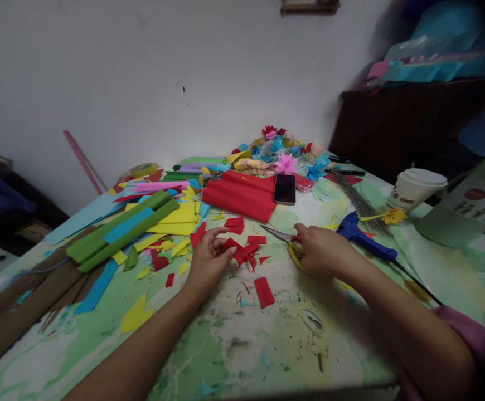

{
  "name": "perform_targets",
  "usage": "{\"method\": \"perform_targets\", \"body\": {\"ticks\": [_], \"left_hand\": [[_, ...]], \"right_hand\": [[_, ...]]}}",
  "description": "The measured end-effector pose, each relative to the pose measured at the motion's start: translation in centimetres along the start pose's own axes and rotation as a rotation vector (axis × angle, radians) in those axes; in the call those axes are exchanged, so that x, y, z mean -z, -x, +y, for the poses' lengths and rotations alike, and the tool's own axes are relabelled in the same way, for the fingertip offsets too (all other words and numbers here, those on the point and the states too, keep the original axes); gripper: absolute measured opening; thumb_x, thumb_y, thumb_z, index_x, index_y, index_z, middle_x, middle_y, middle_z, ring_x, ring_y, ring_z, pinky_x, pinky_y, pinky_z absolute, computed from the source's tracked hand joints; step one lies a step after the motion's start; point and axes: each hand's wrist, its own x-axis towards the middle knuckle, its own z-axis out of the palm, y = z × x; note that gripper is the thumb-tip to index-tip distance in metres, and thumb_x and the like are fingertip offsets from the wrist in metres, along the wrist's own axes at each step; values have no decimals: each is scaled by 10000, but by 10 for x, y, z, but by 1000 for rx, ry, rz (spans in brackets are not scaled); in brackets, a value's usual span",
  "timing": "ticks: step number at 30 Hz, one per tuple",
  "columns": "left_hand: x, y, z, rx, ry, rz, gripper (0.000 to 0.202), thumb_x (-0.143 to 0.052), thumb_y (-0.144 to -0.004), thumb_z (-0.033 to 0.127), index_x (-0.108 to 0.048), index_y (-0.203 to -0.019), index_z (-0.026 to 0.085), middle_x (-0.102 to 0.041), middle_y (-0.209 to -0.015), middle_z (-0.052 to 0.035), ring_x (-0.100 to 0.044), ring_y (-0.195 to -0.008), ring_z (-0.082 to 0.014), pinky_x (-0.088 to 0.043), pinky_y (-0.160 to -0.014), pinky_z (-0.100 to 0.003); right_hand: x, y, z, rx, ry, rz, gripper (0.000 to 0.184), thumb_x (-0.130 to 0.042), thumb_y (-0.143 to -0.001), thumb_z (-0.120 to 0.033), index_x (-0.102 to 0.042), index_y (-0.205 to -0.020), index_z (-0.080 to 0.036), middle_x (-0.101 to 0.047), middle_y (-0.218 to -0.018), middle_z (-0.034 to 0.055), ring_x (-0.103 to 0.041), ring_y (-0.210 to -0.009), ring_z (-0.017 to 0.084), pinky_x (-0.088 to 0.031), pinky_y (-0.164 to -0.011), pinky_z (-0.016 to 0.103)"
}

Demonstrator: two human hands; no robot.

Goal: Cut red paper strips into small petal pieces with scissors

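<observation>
My left hand (209, 257) rests on the table with thumb and fingers pinched on a small red paper piece (231, 243) among several red paper scraps (248, 249). My right hand (316, 249) is closed around the yellow handles of a pair of scissors (282, 236), whose blades lie on the table pointing left toward the scraps. A longer red strip (264, 292) lies nearer to me, between my two arms.
A folded red crepe paper stack (239, 196) and a dark phone (285, 189) lie behind the scraps. Green paper rolls (121, 231) and yellow sheets sit left. A blue glue gun (362, 236), a lidded paper cup (415, 187) and paper flowers (285, 153) stand right and back.
</observation>
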Motion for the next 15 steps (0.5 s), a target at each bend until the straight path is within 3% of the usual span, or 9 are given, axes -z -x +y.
{"method": "perform_targets", "body": {"ticks": [5,8,11,15], "left_hand": [[1,-1,4,18,-1,22,535,-756,-611,232,-522,-1089,179,-592,-700,47,-579,-643,-107,-451,-607,-220],[1,-2,4,39,47,34,558,-763,-606,227,-512,-1103,175,-578,-696,53,-561,-601,-91,-452,-580,-211],[2,-3,3,45,103,49,562,-765,-611,233,-503,-1105,179,-581,-684,59,-556,-572,-83,-456,-562,-204],[1,-2,4,57,146,66,564,-767,-616,228,-503,-1112,178,-588,-672,64,-562,-569,-78,-455,-546,-190]], "right_hand": [[-4,-3,1,-13,-110,58,547,-560,-660,-183,-482,-1200,-153,-658,-989,150,-621,-860,271,-362,-622,294],[-3,-7,6,-35,-249,196,495,-585,-687,-230,-488,-1168,-168,-660,-949,132,-612,-803,241,-366,-611,282],[-3,-11,6,-61,-394,318,490,-574,-708,-255,-483,-1186,-196,-644,-792,55,-578,-668,197,-348,-561,264],[-14,-11,-9,106,-634,348,636,-544,-750,-242,-378,-1362,-201,-587,-713,-12,-519,-575,144,-354,-548,245]]}}
